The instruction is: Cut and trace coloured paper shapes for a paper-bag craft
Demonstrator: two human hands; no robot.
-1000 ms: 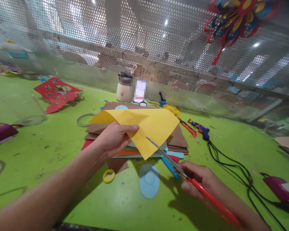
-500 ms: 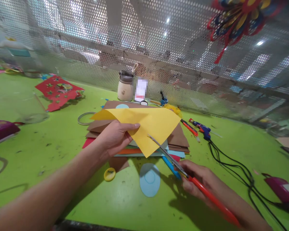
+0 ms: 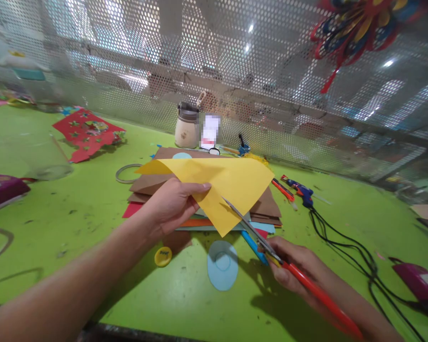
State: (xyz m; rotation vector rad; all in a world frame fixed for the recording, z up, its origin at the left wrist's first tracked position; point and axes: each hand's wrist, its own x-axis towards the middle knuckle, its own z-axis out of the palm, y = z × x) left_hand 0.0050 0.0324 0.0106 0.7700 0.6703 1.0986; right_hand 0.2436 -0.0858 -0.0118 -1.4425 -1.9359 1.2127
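Note:
My left hand [image 3: 173, 204] pinches a yellow sheet of paper [image 3: 231, 183] and holds it up over a stack of coloured and brown paper [image 3: 267, 206]. My right hand [image 3: 294, 266] grips red-handled scissors [image 3: 271, 249]. Their blades reach into the lower right edge of the yellow sheet. A light blue paper oval [image 3: 221, 265] and a small yellow round lid [image 3: 163, 256] lie on the green table [image 3: 74, 209] just below the sheet.
A perforated metal screen [image 3: 235, 71] runs along the back. Before it stand a cream jar [image 3: 186, 127] and a blue glue gun [image 3: 301, 190] with black cable [image 3: 345, 247]. Red star-cut paper [image 3: 87, 133] lies far left, purple devices [image 3: 3, 190] at both sides.
The yellow sheet and my left hand have shifted slightly right and up. The scissors moved a little further into the sheet's edge.

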